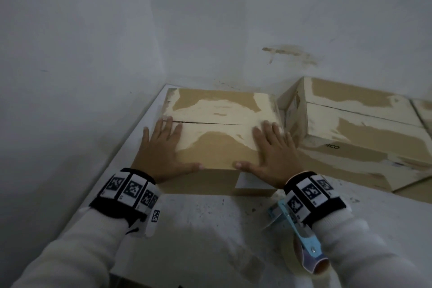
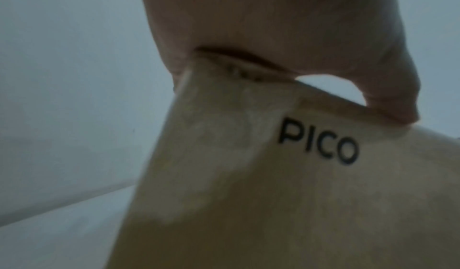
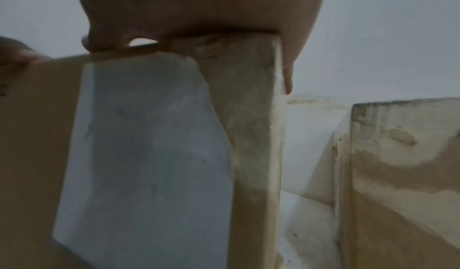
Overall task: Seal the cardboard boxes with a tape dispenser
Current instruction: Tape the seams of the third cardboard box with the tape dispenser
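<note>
A brown cardboard box (image 1: 217,128) with worn, whitish patches stands on the white table, its two top flaps meeting at a dark seam. My left hand (image 1: 164,147) lies flat on the box's left top edge, fingers straight, thumb along the near edge. My right hand (image 1: 268,152) presses flat on the right top edge in the same way. The left wrist view shows the box side (image 2: 273,194) printed PICO under my palm. A blue tape dispenser (image 1: 304,241) with a roll of tape lies on the table beneath my right wrist. Neither hand touches it.
A second, larger worn box (image 1: 364,128) stands just right of the first, also seen as the box (image 3: 403,165) in the right wrist view. White walls close the corner behind and to the left. The white table (image 1: 198,229) has bare surface in front of the box.
</note>
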`<state>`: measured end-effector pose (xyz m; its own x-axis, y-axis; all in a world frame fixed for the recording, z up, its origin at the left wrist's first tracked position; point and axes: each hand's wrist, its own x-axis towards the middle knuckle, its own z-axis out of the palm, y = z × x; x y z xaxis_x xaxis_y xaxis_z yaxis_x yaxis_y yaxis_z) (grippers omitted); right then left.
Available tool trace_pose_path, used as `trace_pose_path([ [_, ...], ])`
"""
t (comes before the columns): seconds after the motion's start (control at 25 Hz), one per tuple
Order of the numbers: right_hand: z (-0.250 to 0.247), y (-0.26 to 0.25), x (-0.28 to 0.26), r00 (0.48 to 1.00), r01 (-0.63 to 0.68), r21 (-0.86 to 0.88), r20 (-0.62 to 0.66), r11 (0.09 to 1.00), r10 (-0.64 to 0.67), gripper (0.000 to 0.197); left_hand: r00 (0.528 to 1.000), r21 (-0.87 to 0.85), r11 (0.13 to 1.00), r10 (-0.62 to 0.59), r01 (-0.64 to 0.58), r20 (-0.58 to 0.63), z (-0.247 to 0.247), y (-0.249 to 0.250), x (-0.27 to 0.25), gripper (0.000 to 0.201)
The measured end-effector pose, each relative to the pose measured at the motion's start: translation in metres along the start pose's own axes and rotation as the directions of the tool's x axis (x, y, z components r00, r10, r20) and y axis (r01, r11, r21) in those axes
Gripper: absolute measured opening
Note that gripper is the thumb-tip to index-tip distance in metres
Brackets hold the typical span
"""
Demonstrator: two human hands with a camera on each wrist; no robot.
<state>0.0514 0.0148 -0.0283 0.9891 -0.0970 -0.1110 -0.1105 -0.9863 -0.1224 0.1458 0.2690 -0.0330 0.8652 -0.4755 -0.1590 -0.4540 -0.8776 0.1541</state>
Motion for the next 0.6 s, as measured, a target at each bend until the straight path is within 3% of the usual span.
trace_pose_path([
  [0.16, 0.006, 0.006, -0.001, 0.998, 0.058, -0.084, 0.037, 0.995, -0.055, 0.135, 0.999, 0.047, 0.998, 0.047, -0.048, 0.015, 0.006, 0.016, 0.012, 0.149],
  [0.44, -0.007, 0.041, 0.048, 0.995, -0.084, -0.053, 0.041, 0.995, 0.087, 0.139, 0.984, 0.092, 0.98, 0.173, -0.175, 0.031, -0.009, 0.032, 0.097, 0.145],
  [0.6, -0.017, 0.058, 0.075, 0.988, -0.144, -0.022, 0.046, 0.989, 0.145, 0.124, 0.98, 0.098, 0.976, 0.193, -0.197, 0.054, -0.017, 0.041, 0.142, 0.145],
])
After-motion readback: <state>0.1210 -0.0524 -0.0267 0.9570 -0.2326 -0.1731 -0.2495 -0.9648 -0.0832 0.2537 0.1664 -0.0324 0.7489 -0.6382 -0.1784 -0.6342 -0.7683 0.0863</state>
